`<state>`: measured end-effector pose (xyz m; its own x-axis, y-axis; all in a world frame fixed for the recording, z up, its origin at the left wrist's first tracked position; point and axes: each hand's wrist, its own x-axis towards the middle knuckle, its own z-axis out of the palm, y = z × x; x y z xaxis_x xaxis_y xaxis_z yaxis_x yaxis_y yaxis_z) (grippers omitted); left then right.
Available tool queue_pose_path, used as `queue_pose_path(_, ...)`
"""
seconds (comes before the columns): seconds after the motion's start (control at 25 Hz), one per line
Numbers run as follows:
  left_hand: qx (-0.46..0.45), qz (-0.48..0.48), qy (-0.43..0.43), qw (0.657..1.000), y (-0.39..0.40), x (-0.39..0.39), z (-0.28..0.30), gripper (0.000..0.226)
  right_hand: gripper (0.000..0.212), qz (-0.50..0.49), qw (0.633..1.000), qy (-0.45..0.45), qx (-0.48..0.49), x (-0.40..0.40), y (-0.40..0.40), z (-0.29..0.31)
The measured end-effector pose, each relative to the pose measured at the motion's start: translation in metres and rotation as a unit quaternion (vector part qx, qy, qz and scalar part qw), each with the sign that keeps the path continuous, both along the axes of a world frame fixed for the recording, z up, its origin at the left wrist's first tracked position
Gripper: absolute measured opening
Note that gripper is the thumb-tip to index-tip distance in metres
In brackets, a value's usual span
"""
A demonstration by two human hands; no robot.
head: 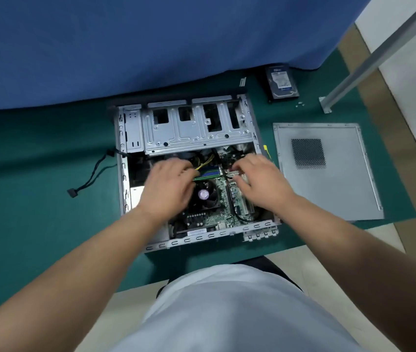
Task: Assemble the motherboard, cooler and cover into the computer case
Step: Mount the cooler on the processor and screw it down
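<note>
Case [135,128] lay open on green mat [36,153], motherboard [217,214] and cooler [204,194] seated inside. Both hands in there: left hand [168,185] and right hand [260,180], fingers curled over wiring, grip unclear. Cover [338,189] flat to its right

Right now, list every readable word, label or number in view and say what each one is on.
None can be read.
Hard drive: blue and white label, print too blurred.
Cooler: round hub sticker, no legible text.
Motherboard: white sticker strip on the near edge and board markings, too small.
Cover: no text visible.
</note>
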<state>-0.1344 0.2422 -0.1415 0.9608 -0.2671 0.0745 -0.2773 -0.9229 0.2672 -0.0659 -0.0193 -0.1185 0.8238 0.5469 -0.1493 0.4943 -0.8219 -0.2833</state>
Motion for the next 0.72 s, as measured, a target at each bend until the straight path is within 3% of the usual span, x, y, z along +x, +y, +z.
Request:
queue_pose_path(0.12, 0.058, -0.008, 0.226, 0.972, -0.051, 0.009, -0.008, 0.086, 0.01, -0.103, 0.992, -0.012, 0.074, 0.018, -0.029, 0.005)
queue_pose_path(0.2, 0.094, 0.026, 0.31, 0.946, -0.066, 0.018, -0.013, 0.105, 0.01, -0.228, 0.961, 0.016, 0.153, 0.03, -0.051, -0.001)
queue_pose_path(0.28, 0.111, 0.049, 0.327, 0.937, -0.074, 0.023, -0.017, 0.109, 0.011, -0.32, 0.931, 0.086, 0.151, 0.04, -0.074, -0.016)
queue_pose_path(0.44, 0.132, 0.053, 0.33, 0.933, -0.08, 0.023, -0.021, 0.105, 0.033, -0.342, 0.899, 0.273, 0.018, 0.042, -0.088, -0.058)
queue_pose_path(0.56, 0.129, 0.048, 0.344, 0.929, -0.08, 0.025, -0.019, 0.1, 0.046, -0.384, 0.887, 0.256, 0.004, 0.042, -0.082, -0.076)
queue_pose_path(0.72, 0.115, 0.068, 0.339, 0.931, -0.081, 0.021, -0.017, 0.093, 0.047, -0.372, 0.898, 0.234, -0.009, 0.058, -0.073, -0.09)
